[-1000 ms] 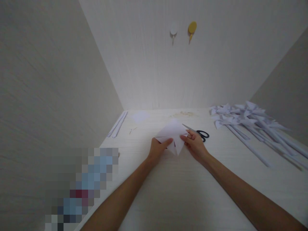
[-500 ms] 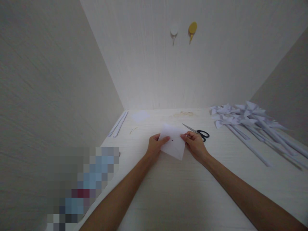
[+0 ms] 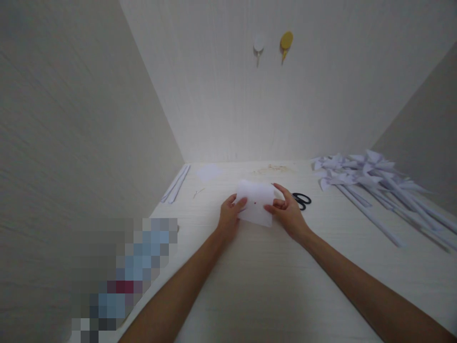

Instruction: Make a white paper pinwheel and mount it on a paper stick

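While the paper point(image 3: 256, 204) lies long axis left-right between them, left hand point(image 3: 229, 215) and right hand point(image 3: 288, 212) pinch its ends, scissors point(image 3: 302, 198) just right.

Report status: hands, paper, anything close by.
Both hands, left hand and right hand, pinching the white paper sheet over the table. Small red mark at sheet centre. Black-handled scissors just behind right hand; nothing blocking.

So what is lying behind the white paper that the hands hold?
Behind the white paper lie black-handled scissors; only the handles show beside the right hand. The blades are covered, so they cannot be seen.
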The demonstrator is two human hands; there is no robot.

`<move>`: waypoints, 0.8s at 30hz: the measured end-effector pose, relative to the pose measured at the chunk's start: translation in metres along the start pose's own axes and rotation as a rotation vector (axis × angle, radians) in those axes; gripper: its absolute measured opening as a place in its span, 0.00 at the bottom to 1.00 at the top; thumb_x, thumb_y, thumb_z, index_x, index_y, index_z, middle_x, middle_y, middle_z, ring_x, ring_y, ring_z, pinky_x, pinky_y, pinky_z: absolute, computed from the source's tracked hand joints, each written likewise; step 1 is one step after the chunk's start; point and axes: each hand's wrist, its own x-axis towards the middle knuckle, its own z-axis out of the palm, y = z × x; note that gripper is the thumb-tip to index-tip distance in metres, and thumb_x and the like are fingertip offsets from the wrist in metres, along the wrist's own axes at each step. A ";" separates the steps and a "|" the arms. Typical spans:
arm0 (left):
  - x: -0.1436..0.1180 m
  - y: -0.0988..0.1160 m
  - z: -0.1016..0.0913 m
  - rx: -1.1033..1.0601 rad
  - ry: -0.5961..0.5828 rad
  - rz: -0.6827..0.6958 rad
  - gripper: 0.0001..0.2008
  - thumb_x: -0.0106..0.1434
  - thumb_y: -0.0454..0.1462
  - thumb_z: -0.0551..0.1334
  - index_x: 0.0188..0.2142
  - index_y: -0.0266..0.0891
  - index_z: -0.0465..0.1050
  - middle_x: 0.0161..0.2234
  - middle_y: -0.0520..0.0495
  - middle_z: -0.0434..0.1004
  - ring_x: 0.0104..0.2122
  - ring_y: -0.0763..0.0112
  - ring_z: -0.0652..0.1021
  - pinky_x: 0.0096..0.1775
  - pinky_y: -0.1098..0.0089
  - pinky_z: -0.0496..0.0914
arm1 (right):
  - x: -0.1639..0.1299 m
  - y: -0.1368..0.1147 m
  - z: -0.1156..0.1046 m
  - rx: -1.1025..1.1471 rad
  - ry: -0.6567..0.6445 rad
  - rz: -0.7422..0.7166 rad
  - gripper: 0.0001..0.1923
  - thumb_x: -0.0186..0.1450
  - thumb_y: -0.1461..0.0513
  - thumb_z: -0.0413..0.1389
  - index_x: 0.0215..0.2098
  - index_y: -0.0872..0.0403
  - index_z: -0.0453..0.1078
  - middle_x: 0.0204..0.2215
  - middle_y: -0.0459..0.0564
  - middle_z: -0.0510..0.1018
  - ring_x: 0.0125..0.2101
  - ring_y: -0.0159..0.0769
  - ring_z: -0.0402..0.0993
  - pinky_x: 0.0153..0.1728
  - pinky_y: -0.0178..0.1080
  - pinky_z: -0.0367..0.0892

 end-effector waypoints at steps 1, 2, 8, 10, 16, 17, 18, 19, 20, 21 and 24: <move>-0.001 0.002 0.000 -0.063 -0.019 -0.014 0.13 0.47 0.38 0.64 0.32 0.33 0.70 0.26 0.46 0.75 0.25 0.71 0.74 0.29 0.71 0.69 | 0.001 0.001 0.000 0.002 0.020 -0.006 0.41 0.44 0.62 0.63 0.53 0.50 0.51 0.18 0.38 0.70 0.19 0.31 0.68 0.24 0.36 0.65; -0.002 0.003 0.001 -0.132 -0.038 -0.031 0.12 0.49 0.39 0.62 0.32 0.33 0.70 0.27 0.45 0.75 0.27 0.71 0.75 0.31 0.71 0.69 | 0.002 0.001 -0.001 0.007 0.042 -0.013 0.40 0.44 0.61 0.63 0.53 0.50 0.51 0.18 0.38 0.69 0.19 0.31 0.68 0.24 0.35 0.65; -0.012 -0.003 0.013 -0.364 -0.056 -0.128 0.07 0.52 0.33 0.58 0.32 0.33 0.70 0.34 0.43 0.76 0.36 0.71 0.75 0.42 0.73 0.69 | 0.002 -0.001 0.000 0.033 0.157 -0.089 0.35 0.44 0.60 0.64 0.45 0.50 0.52 0.19 0.38 0.69 0.20 0.31 0.68 0.24 0.35 0.64; -0.016 -0.010 0.019 -0.332 -0.019 -0.094 0.07 0.50 0.32 0.60 0.31 0.33 0.71 0.35 0.44 0.76 0.38 0.71 0.75 0.42 0.73 0.68 | -0.001 -0.004 0.002 0.019 0.176 -0.102 0.31 0.45 0.60 0.63 0.41 0.49 0.51 0.18 0.37 0.69 0.19 0.29 0.67 0.23 0.33 0.63; -0.024 -0.025 0.027 0.062 -0.016 -0.016 0.12 0.43 0.35 0.66 0.31 0.35 0.73 0.34 0.44 0.77 0.35 0.66 0.76 0.40 0.67 0.69 | -0.008 -0.009 0.010 -0.034 0.111 -0.167 0.24 0.46 0.60 0.62 0.32 0.49 0.51 0.16 0.34 0.63 0.16 0.25 0.62 0.18 0.29 0.58; -0.025 -0.027 0.027 0.112 -0.011 0.025 0.14 0.43 0.35 0.66 0.32 0.35 0.73 0.35 0.44 0.77 0.35 0.66 0.75 0.40 0.67 0.69 | -0.008 -0.009 0.010 -0.046 0.103 -0.189 0.22 0.45 0.61 0.63 0.30 0.49 0.52 0.15 0.34 0.63 0.16 0.24 0.60 0.17 0.28 0.56; -0.024 -0.028 0.026 0.140 -0.010 0.058 0.15 0.43 0.36 0.66 0.33 0.35 0.73 0.35 0.43 0.77 0.35 0.66 0.75 0.40 0.66 0.69 | -0.008 -0.009 0.010 -0.056 0.094 -0.202 0.21 0.45 0.62 0.63 0.28 0.50 0.53 0.15 0.35 0.62 0.16 0.24 0.59 0.17 0.28 0.55; -0.024 -0.029 0.026 0.145 -0.009 0.077 0.15 0.44 0.36 0.66 0.34 0.35 0.73 0.35 0.44 0.77 0.35 0.66 0.75 0.40 0.66 0.69 | -0.007 -0.008 0.010 -0.065 0.084 -0.208 0.20 0.45 0.62 0.63 0.27 0.50 0.54 0.15 0.35 0.61 0.15 0.23 0.58 0.16 0.28 0.54; -0.023 -0.029 0.026 0.135 -0.003 0.085 0.16 0.44 0.36 0.66 0.35 0.35 0.73 0.35 0.44 0.77 0.35 0.66 0.75 0.40 0.66 0.69 | -0.007 -0.007 0.009 -0.073 0.072 -0.209 0.18 0.46 0.62 0.62 0.26 0.51 0.55 0.15 0.35 0.61 0.15 0.23 0.58 0.16 0.28 0.54; -0.022 -0.029 0.025 0.117 0.009 0.088 0.15 0.44 0.36 0.66 0.34 0.35 0.73 0.35 0.44 0.76 0.35 0.66 0.75 0.40 0.65 0.69 | -0.007 -0.007 0.008 -0.078 0.058 -0.211 0.15 0.48 0.62 0.61 0.26 0.51 0.57 0.15 0.36 0.61 0.16 0.24 0.58 0.17 0.29 0.54; -0.018 -0.026 0.022 0.077 0.066 0.115 0.15 0.44 0.35 0.66 0.35 0.36 0.72 0.36 0.45 0.76 0.37 0.67 0.75 0.41 0.65 0.68 | -0.006 -0.005 0.004 -0.091 -0.023 -0.263 0.05 0.54 0.61 0.57 0.28 0.51 0.64 0.21 0.41 0.66 0.19 0.25 0.62 0.20 0.31 0.58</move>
